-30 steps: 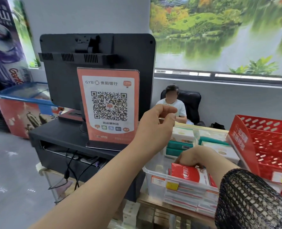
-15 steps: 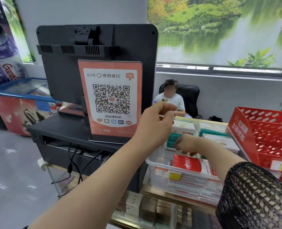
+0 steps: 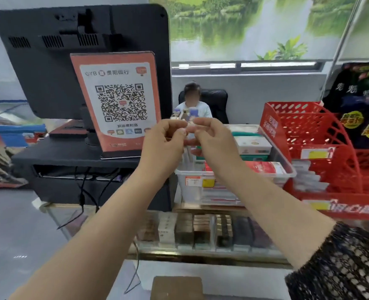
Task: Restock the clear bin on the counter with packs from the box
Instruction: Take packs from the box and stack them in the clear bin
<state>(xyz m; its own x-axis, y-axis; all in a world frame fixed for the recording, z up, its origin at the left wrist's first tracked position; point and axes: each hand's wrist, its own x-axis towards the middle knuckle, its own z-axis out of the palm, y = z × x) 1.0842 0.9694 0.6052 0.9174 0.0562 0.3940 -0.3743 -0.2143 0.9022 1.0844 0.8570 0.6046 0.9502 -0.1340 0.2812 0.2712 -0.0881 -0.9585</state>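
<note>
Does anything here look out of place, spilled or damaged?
Nothing looks spilled or broken. Only the black cables hang loose down the front of the black stand. The packs in the clear bin lie flat and stacked.

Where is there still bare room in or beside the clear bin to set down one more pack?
The black stand is bare left of the QR sign. The upper tier of the red basket looks bare. Inside the clear bin, red packs and white packs crowd the right; the left hand and right hand hide its left end.
</note>
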